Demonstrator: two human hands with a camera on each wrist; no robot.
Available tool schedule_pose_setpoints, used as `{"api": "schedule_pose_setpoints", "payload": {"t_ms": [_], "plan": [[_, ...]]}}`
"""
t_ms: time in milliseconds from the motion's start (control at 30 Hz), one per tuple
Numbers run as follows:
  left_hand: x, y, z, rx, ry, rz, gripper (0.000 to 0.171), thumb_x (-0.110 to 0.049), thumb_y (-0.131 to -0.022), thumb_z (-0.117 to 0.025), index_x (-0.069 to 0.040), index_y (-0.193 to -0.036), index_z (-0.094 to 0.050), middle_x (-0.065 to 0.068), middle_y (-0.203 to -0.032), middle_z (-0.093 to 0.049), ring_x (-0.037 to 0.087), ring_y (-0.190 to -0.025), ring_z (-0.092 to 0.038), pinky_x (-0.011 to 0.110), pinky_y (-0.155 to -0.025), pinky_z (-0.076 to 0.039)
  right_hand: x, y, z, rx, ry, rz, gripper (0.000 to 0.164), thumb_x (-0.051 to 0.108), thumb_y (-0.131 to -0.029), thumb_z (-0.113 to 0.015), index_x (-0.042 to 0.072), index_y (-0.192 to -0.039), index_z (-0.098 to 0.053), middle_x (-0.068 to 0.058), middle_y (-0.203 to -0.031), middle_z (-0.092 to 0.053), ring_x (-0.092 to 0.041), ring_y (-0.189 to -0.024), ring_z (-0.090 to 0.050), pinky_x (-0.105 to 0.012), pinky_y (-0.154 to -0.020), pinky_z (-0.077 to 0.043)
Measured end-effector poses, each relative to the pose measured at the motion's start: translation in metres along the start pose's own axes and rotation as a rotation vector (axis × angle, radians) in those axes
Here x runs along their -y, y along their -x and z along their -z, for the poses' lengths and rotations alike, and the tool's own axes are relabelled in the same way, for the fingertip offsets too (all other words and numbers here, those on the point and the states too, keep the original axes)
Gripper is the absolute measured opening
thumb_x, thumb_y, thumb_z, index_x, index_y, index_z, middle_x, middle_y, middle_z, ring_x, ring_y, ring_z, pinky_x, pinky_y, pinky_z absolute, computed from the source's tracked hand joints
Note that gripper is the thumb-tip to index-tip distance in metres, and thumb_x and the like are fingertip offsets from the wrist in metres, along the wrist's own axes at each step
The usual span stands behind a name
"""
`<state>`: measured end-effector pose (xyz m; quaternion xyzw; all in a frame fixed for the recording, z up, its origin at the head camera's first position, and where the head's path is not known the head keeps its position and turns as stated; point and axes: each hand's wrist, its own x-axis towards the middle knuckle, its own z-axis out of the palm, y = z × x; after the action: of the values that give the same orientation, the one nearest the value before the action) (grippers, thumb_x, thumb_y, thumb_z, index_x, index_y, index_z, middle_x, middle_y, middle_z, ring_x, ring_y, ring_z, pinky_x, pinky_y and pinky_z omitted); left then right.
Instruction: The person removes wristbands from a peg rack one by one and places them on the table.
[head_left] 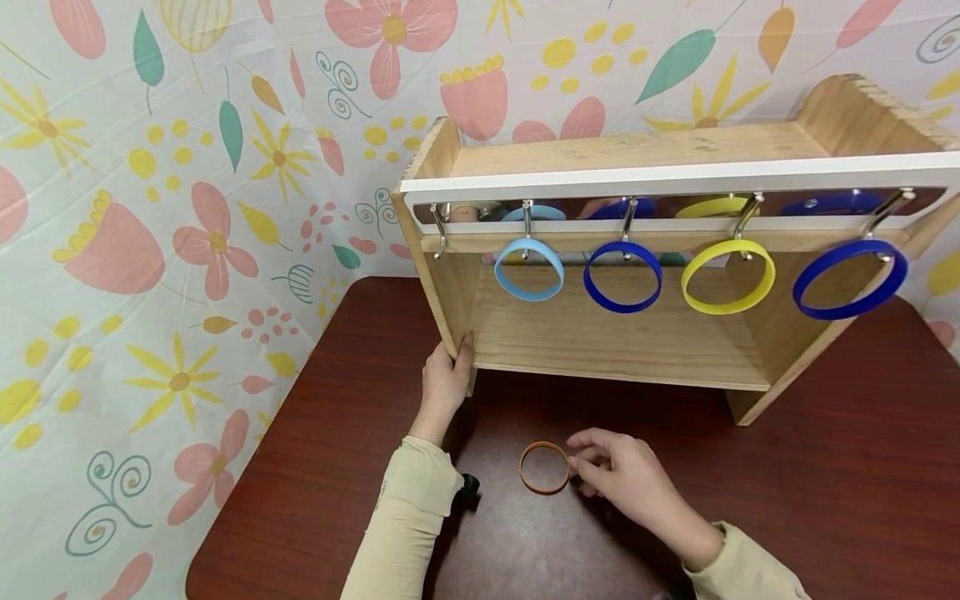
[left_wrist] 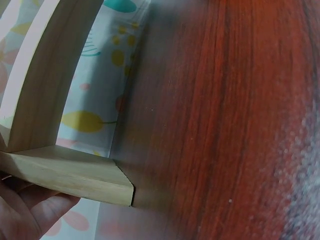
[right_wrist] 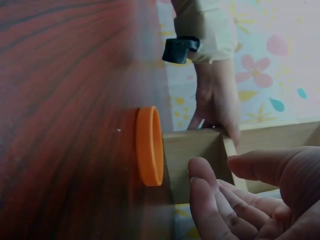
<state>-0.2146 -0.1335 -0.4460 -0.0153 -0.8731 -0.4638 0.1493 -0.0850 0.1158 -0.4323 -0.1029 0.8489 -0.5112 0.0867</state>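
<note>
My left hand (head_left: 444, 385) grips the lower left side panel of a wooden shelf (head_left: 622, 333), thumb on the inner face and fingers round the outside. In the left wrist view, part of the left hand (left_wrist: 30, 210) shows behind the panel's wooden edge (left_wrist: 75, 177). An orange wristband (head_left: 524, 475) lies on the table in front of the shelf. Just right of it hovers my right hand (head_left: 626, 475), fingers loosely bent, thumb and fingertips apart and nothing between them. The right wrist view shows the orange wristband (right_wrist: 145, 145) near those fingertips.
Metal hooks on the shelf's white-edged rail (head_left: 675, 179) carry a light blue band (head_left: 498, 268), a dark blue band (head_left: 587, 283), a yellow band (head_left: 686, 283) and another dark blue band (head_left: 802, 292). The leftmost hook (head_left: 439, 233) is bare. A floral cloth (head_left: 225, 167) hangs behind the dark red table (head_left: 300, 467).
</note>
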Motion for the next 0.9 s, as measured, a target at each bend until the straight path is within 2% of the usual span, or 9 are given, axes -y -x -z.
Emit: {"api": "schedule_pose_setpoints", "payload": {"t_ms": [233,400,533,667,900], "plan": [[0.0,0.0,0.0,-0.003,0.001,0.002,0.029,-0.032,-0.102,-0.051,-0.006,-0.103,-0.065,0.011,-0.084,-0.067,0.025,-0.07,-0.065,0.038,-0.061,-0.054,0.008,0.001,0.007,-0.025,0.008,0.057,0.024,0.013,-0.093,-0.068,0.003,-0.114,-0.066,-0.01,-0.094,-0.072,-0.016,-0.059,-0.066,-0.028,-0.048,-0.049],[0.0,0.001,0.0,0.002,0.005,0.001,0.029,-0.032,-0.102,-0.051,-0.006,-0.104,-0.065,0.011,-0.083,-0.067,0.024,-0.07,-0.065,0.037,-0.06,-0.054,0.014,0.001,0.01,-0.062,0.051,0.088,0.023,0.015,-0.092,-0.069,0.009,-0.114,-0.067,-0.007,-0.094,-0.072,-0.013,-0.061,-0.066,-0.026,-0.053,-0.05],[0.0,0.0,0.0,0.003,0.001,-0.001,0.029,-0.031,-0.102,-0.05,-0.006,-0.102,-0.064,0.01,-0.08,-0.066,0.024,-0.068,-0.065,0.037,-0.059,-0.054,0.017,0.002,0.013,-0.092,0.071,0.15,0.023,0.016,-0.092,-0.07,0.013,-0.114,-0.068,-0.004,-0.096,-0.073,-0.008,-0.063,-0.066,-0.026,-0.055,-0.051],[0.001,0.0,0.0,-0.001,-0.003,-0.001,0.029,-0.032,-0.102,-0.05,-0.007,-0.099,-0.064,0.009,-0.078,-0.064,0.023,-0.067,-0.064,0.037,-0.059,-0.053,0.024,0.002,0.02,-0.123,0.062,0.207,0.021,0.018,-0.092,-0.07,0.015,-0.113,-0.069,-0.001,-0.095,-0.073,-0.004,-0.062,-0.064,-0.026,-0.056,-0.052],[0.0,0.0,0.0,-0.006,-0.018,-0.004,0.03,-0.033,-0.102,-0.051,-0.006,-0.1,-0.064,0.01,-0.081,-0.066,0.025,-0.069,-0.064,0.038,-0.061,-0.054,0.038,0.003,0.03,-0.145,0.027,0.228,0.021,0.022,-0.092,-0.07,0.017,-0.113,-0.069,0.001,-0.096,-0.072,-0.005,-0.062,-0.065,-0.027,-0.058,-0.054]]}}
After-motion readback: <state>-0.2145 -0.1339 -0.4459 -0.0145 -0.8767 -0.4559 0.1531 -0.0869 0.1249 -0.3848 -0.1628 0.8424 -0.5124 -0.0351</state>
